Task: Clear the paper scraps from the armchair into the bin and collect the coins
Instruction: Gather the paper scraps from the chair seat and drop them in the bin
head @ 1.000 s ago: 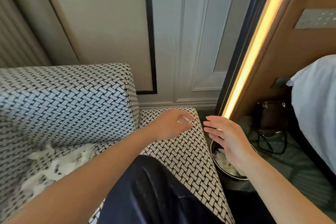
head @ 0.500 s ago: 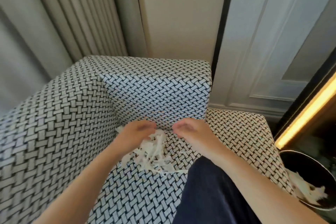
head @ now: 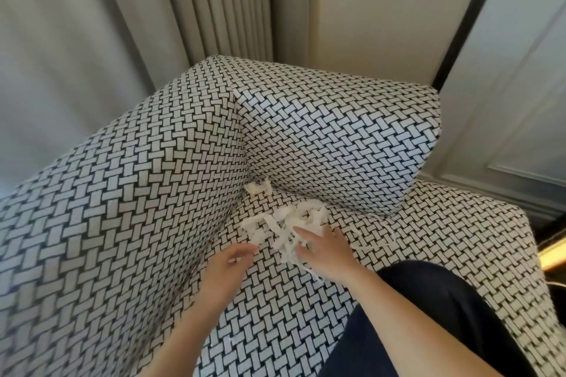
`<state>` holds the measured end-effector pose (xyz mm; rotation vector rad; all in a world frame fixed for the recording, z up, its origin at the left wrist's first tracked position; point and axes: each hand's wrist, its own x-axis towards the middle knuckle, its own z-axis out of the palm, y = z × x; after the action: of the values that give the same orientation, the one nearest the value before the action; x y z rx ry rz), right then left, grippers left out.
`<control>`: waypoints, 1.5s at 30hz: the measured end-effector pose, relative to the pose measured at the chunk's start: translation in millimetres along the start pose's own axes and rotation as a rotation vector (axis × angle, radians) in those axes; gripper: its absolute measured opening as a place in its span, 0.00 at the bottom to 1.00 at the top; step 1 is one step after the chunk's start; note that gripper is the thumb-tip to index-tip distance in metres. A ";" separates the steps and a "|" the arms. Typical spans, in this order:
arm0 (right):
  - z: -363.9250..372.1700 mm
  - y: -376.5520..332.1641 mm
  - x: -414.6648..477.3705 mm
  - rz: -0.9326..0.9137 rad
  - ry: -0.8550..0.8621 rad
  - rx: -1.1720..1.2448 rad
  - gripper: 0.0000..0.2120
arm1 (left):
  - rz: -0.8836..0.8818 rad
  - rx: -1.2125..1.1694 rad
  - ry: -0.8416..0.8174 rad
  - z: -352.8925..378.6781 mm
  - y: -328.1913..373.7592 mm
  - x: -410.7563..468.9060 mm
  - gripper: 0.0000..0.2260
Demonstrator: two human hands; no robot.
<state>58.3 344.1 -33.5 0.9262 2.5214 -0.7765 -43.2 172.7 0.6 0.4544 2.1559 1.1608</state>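
A pile of white paper scraps [head: 284, 223] lies on the seat of the black-and-white woven armchair [head: 153, 193], near the corner where the back meets the arm. A smaller scrap [head: 259, 188] sits deep in that corner. My right hand [head: 326, 254] rests on the pile's near side, with strips caught between thumb and fingers and trailing under the palm. My left hand [head: 228, 263] is at the pile's left edge, fingers loosely curled, holding nothing. The bin is out of view. I see no clear coin.
My dark-trousered knee [head: 428, 315] presses on the seat at lower right. The back cushion [head: 337, 138] rises behind the pile. Curtains [head: 214, 3] and a panelled wall [head: 505, 101] stand behind the chair. A lit strip [head: 554, 251] glows at the right edge.
My view has swung left from the bin to the chair corner. Both hands left the bin side and reached the scrap pile. My right hand now closes on strips.
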 end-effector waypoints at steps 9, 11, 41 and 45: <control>-14.9 -9.7 -18.0 -0.108 0.317 0.354 0.17 | 0.057 0.031 0.067 7.9 -9.7 -2.0 0.08; -24.5 -10.4 -24.5 -0.109 0.412 0.542 0.14 | 0.085 0.059 0.087 10.3 -6.2 0.2 0.11; -53.3 3.7 -45.8 0.187 0.636 1.575 0.06 | 0.502 0.766 0.083 68.9 12.9 58.7 0.11; -54.2 6.1 -50.9 0.202 0.625 1.672 0.09 | 0.525 0.843 -0.009 65.1 25.0 58.7 0.21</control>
<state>92.6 355.7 31.7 1.9772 1.5308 -2.9308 -42.2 259.6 -26.8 1.4449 2.5217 0.4030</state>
